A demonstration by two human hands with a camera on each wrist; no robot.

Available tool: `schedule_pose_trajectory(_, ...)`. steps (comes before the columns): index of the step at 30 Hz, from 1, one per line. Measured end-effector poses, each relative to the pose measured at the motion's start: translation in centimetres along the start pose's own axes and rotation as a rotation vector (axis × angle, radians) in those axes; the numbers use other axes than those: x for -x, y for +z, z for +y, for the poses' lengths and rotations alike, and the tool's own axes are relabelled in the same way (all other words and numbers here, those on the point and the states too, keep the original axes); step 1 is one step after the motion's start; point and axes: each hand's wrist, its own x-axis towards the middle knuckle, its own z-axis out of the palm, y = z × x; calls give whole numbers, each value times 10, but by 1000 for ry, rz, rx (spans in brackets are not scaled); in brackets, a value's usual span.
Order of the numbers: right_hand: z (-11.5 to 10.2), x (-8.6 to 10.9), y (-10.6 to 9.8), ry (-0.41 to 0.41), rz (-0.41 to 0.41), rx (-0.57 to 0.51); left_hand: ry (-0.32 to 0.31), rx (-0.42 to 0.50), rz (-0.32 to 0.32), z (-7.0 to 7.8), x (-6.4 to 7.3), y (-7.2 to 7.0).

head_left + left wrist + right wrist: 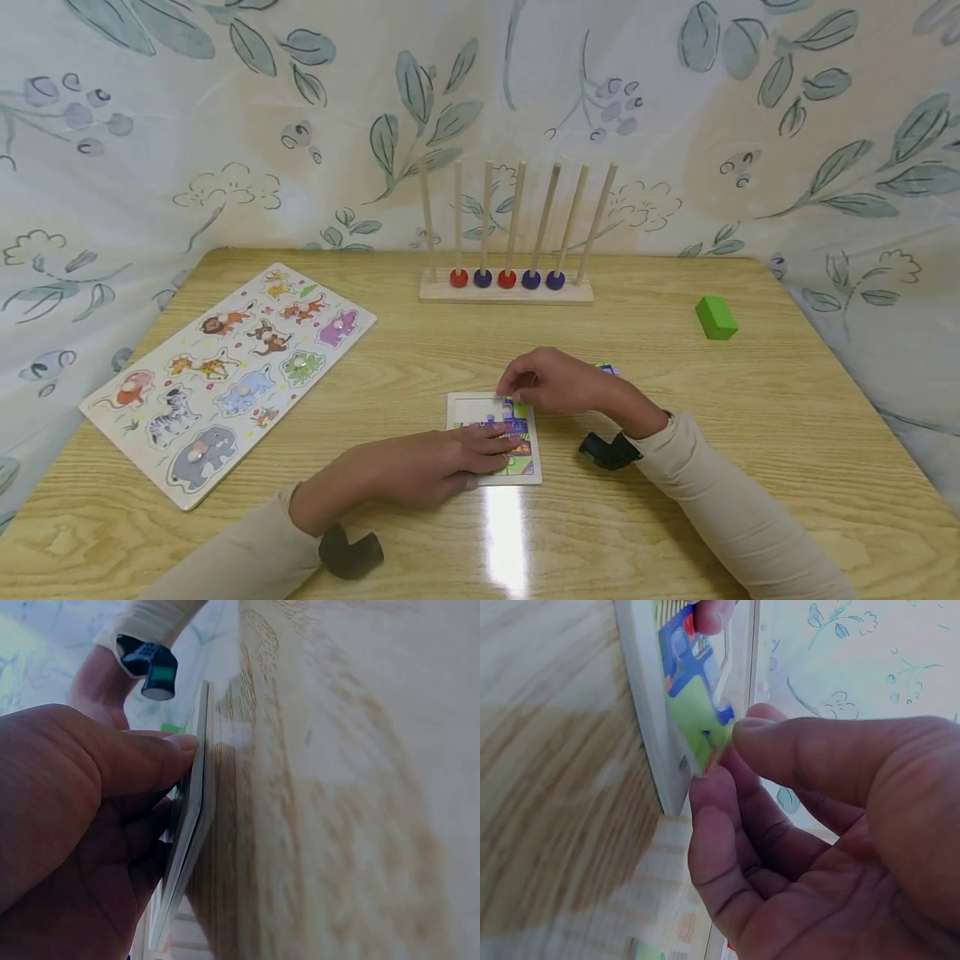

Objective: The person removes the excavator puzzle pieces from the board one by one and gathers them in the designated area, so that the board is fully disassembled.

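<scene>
A small square jigsaw puzzle in a white frame (pixel 536 467) lies on the table, its pieces printed in green, blue, purple and orange. The frame's upper left part shows bare white backing. My left hand (pixel 442 462) rests on the puzzle, fingers extended over the pieces and thumb by the near edge. At the upper right corner, my right hand (pixel 562 383) pinches a green and blue puzzle piece (pixel 697 712) between thumb and fingers. In the left wrist view the frame (pixel 196 787) is seen edge-on beside the left thumb. Another printed piece (pixel 607 368) is partly hidden behind the right hand.
An animal peg puzzle board (pixel 251 350) lies at the left. At the back stands a wooden bead rack (pixel 506 293) with upright rods and red and blue beads. A green block (pixel 717 317) sits at the right. Floral cloth (pixel 345 125) hangs behind the table.
</scene>
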Motion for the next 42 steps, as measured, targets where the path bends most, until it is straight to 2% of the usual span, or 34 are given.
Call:
schedule_pose_trajectory(9,6,0,-3,-49,4,9,23,-14,14,-1,0,0)
schedule_pose_trajectory(22,10,1,-7,-75,-71,-73,2,-10,11,-1,0,1)
schedule_pose_trajectory(32,17,11,-13,-64,-12,2,2,-18,2,0,-1,1)
schedule_pose_trajectory(42,24,25,-22,-34,23,-1,-2,-9,14,0,0,1)
